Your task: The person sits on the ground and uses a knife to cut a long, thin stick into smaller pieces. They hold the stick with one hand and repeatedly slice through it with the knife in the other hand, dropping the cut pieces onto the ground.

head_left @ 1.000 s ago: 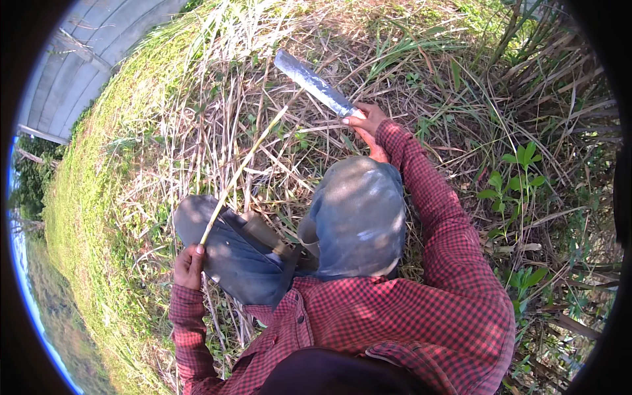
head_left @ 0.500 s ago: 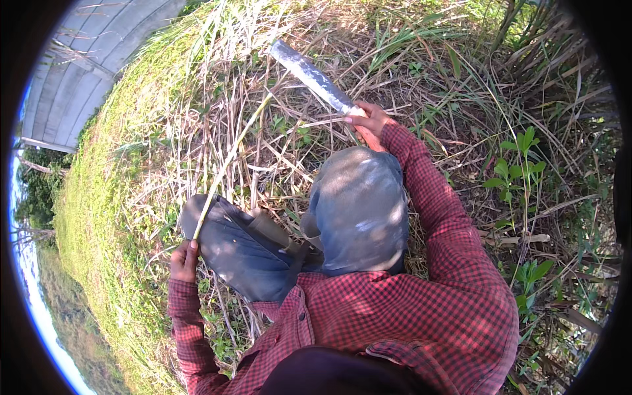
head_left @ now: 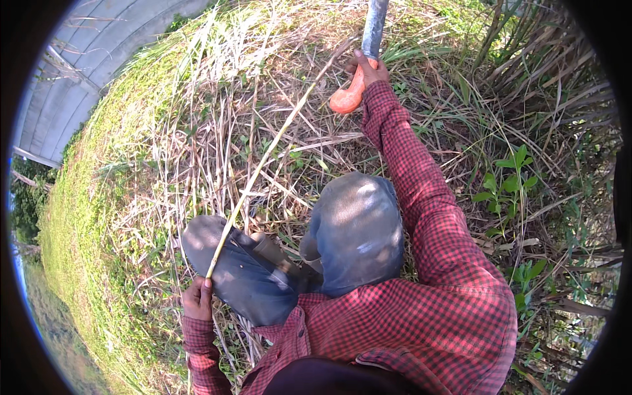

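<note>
A person in a red-and-black checked long-sleeved shirt (head_left: 408,316) is seen from above, knees bent in scuffed blue-grey trousers (head_left: 359,227). The left hand (head_left: 197,299), beside the left knee, pinches the lower end of a slender yellow-green stalk (head_left: 263,164) between thumb and fingers. The stalk slants over that knee and away to the right, its browned far end near the right hand (head_left: 368,69); whether the two touch cannot be told. At the end of an outstretched arm, the right fingers grasp a machete with a curved orange handle (head_left: 349,97), its dull grey metal blade (head_left: 374,26) pointing away and cut off by the upper edge. Dry straw-coloured stems (head_left: 210,131) litter the ground, with a green broad-leaved plant (head_left: 510,181) at right and a grey panelled wall (head_left: 99,72) at far left.
</note>
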Tool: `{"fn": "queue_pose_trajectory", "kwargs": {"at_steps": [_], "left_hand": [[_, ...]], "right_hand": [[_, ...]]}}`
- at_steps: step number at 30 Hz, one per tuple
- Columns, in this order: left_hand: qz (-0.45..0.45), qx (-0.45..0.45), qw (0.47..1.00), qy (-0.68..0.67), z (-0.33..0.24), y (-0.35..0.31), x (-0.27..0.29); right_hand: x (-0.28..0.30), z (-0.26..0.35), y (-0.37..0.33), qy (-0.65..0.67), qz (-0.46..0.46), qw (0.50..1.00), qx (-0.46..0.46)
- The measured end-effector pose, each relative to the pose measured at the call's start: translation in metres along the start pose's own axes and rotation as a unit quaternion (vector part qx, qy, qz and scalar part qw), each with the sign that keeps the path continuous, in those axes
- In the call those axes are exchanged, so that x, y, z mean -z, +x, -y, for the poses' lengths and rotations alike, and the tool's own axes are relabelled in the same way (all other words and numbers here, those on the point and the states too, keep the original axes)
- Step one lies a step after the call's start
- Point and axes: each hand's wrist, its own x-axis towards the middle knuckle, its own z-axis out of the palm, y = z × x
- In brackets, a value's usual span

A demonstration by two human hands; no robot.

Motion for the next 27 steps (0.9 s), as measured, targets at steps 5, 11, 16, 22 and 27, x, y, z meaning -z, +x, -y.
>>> {"fn": "queue_pose_trajectory", "kwargs": {"at_steps": [5, 11, 16, 22, 27], "left_hand": [[-0.013, -0.029, 0.999, 0.004, -0.008, -0.008, -0.006], [-0.043, -0.060, 0.994, 0.085, -0.011, -0.012, -0.009], [-0.044, -0.059, 0.992, 0.100, -0.002, -0.013, -0.012], [-0.095, -0.063, 0.989, 0.098, -0.002, -0.013, -0.021], [-0.176, -0.104, 0.937, 0.283, -0.009, -0.016, -0.030]], "right_hand": [[-0.016, 0.003, 0.010, -0.029, 0.007, 0.999, -0.020], [-0.005, -0.016, 0.021, 0.030, 0.067, 0.996, -0.057], [-0.005, -0.021, 0.028, 0.011, 0.020, 0.999, -0.041], [0.005, -0.032, 0.045, 0.053, 0.054, 0.996, -0.051], [0.005, -0.046, 0.047, 0.089, 0.026, 0.991, -0.099]]}}
